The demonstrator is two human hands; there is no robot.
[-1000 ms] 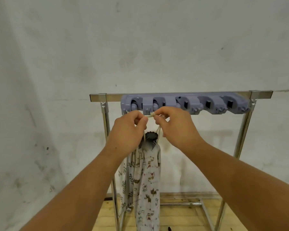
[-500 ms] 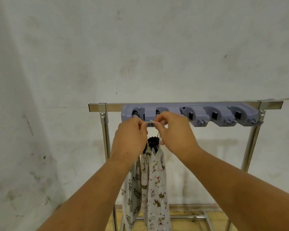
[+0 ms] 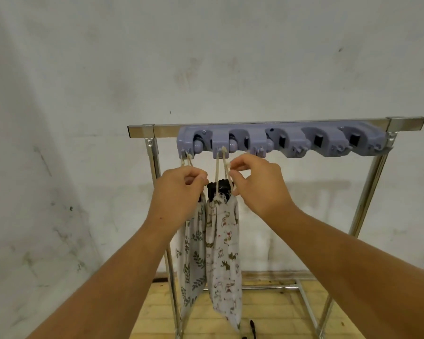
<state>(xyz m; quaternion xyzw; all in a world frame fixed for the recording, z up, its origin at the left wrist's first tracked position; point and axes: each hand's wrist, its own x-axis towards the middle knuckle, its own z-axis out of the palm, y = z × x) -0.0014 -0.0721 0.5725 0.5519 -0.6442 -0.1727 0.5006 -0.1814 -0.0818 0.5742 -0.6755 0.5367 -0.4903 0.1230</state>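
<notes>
Your right hand [image 3: 257,189] pinches the cream drawstring [image 3: 217,172] of the cat-print cloth bag [image 3: 224,253]; your left hand [image 3: 179,194] is curled, can't tell round what. Stained white wall [image 3: 206,57] behind, pale plank floor [image 3: 267,314] below.

Stained white wall [image 3: 206,57] above pale wooden floor [image 3: 267,311].

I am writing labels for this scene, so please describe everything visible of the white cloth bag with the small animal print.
The white cloth drawstring bag with small animal print hangs long and limp from the second hook from the left of the lilac plastic holder, by its cream cord. Its mouth is gathered around something dark. The right hand pinches the cord's right strand. The bag's left edge seems to touch the leaf-print cloth bag.
</notes>
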